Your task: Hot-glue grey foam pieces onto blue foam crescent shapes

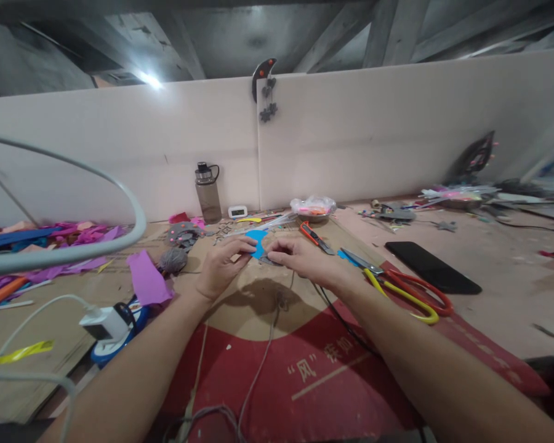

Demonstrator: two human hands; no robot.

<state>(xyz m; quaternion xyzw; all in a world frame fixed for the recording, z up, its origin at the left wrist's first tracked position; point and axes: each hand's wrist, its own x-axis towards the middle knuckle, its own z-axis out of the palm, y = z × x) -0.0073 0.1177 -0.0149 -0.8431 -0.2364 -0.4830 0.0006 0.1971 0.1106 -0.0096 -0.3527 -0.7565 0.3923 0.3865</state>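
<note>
Pinching blue piece (257, 242) in left hand (224, 263); right hand (299, 254) just beside it, hold unclear

Flat bright blue piece (258, 243), partly covered, between the hands (225, 263) (297, 255)

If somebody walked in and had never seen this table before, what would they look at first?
Probably the bright blue piece in the middle, between the left hand and the right hand. Next might come the big scissors with red and yellow handles, lying beside the right forearm near a black phone. The purple sheet left of the hands stands out too.
</note>
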